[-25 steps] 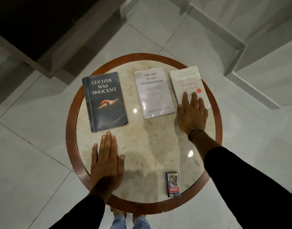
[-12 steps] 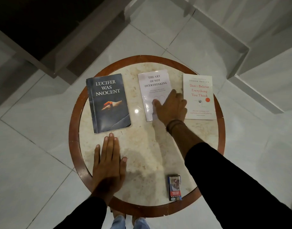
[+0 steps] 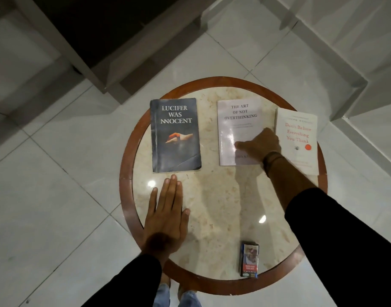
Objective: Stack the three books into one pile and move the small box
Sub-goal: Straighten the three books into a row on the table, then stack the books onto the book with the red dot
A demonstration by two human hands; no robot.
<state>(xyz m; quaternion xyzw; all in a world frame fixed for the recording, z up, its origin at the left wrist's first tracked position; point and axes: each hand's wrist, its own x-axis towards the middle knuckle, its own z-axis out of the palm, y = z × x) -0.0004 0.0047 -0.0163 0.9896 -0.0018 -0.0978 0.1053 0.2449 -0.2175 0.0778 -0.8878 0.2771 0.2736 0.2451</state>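
Note:
Three books lie side by side on a round marble table [image 3: 212, 218]. A dark book "Lucifer Was Innocent" [image 3: 175, 135] is on the left. The pale "The Art of Not Overthinking" [image 3: 240, 129] is in the middle. The white "Don't Believe Everything You Think" [image 3: 297, 138] is at the right. My right hand [image 3: 259, 146] rests on the lower right part of the middle book, fingers pointing left. It is blurred, so a grip is unclear. My left hand [image 3: 165, 220] lies flat on the table just below the dark book. A small box [image 3: 249, 259] stands near the front edge.
The table has a brown wooden rim [image 3: 125, 173] and stands on white floor tiles [image 3: 57, 196]. A dark piece of furniture [image 3: 101, 36] is at the back left, a white step [image 3: 356, 63] at the back right. My feet [image 3: 179, 295] show under the table's front.
My right hand left the right book and moved left onto the middle book. The right book lies straighter than before. My left hand stayed flat in place.

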